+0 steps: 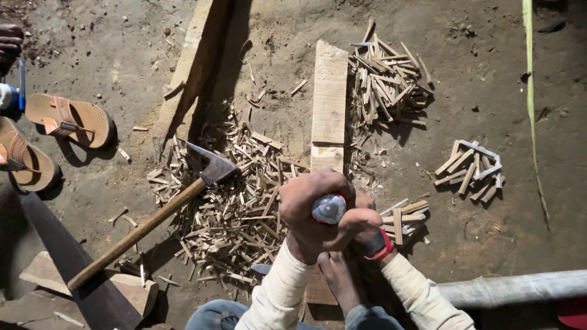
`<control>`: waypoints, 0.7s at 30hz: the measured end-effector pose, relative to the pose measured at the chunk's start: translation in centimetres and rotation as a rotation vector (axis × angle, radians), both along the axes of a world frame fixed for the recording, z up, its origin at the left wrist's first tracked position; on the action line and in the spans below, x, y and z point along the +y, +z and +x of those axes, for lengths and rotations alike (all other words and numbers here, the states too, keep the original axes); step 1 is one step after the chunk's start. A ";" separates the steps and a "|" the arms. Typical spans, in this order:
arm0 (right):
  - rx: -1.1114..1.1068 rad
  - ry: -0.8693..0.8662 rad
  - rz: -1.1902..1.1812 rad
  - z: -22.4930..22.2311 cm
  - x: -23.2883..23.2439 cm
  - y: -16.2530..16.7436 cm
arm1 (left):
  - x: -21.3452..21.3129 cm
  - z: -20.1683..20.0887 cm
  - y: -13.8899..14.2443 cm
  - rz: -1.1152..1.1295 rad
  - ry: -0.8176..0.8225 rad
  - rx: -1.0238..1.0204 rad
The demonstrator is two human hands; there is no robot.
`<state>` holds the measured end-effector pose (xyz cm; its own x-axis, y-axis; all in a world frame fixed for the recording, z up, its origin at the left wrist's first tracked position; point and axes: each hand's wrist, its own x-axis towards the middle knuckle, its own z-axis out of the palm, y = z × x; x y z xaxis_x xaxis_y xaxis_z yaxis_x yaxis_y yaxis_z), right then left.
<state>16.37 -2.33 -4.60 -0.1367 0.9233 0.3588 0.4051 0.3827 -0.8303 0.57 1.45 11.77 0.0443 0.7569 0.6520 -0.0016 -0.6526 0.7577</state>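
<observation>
While the left hand (pixel 315 214) grips a round-ended tool handle (pixel 328 208), the right hand's (pixel 370 235) grip cannot be told.

left: wood chips (pixel 232 214) and axe (pixel 153 220) crowd the ground | ahead: plank (pixel 329 104), stick pile (pixel 388 82) | right: bare dirt (pixel 489 244), seemingly passable | near right: pipe (pixel 513 287) blocks

My dirt floor (pixel 507 244) carries a plank (pixel 329 104), wood slivers (pixel 232 201), a hatchet (pixel 211 171) at centre and sandals (pixel 67 119) at left.
</observation>
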 end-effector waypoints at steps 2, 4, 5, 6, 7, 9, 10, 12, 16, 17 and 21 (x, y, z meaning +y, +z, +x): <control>0.005 0.000 -0.003 0.1 -0.1 0.0 | -0.1 0.0 -0.1 0.001 0.012 0.019; 0.008 -0.001 -0.005 0.2 -0.2 -0.1 | -0.2 0.0 -0.3 -0.007 0.017 0.038; 0.009 -0.002 -0.005 0.2 -0.2 -0.1 | -0.2 0.0 -0.3 -0.007 0.013 0.040; 0.011 -0.001 -0.006 0.2 -0.2 -0.2 | -0.3 -0.1 -0.4 -0.007 0.010 0.043; 0.013 -0.001 -0.007 0.2 -0.2 -0.2 | -0.2 -0.1 -0.4 -0.009 0.007 0.046; 0.017 -0.002 -0.008 0.2 -0.1 -0.3 | -0.1 0.0 -0.4 -0.002 -0.001 0.027; 0.020 -0.003 -0.006 0.1 0.0 -0.4 | -0.1 0.1 -0.3 0.002 -0.003 0.019; 0.025 -0.006 -0.013 0.1 0.1 -0.5 | 0.1 0.4 -0.1 0.013 0.002 -0.004; 0.035 -0.021 -0.013 0.5 -0.1 -0.8 | -0.5 1.0 0.5 0.022 0.031 0.048; 0.038 -0.024 -0.007 0.6 -0.1 -0.8 | -0.9 1.0 0.6 0.040 0.032 0.042; 0.035 -0.025 0.001 0.7 -0.1 -1.1 | -1.3 1.1 1.1 0.064 0.030 0.072</control>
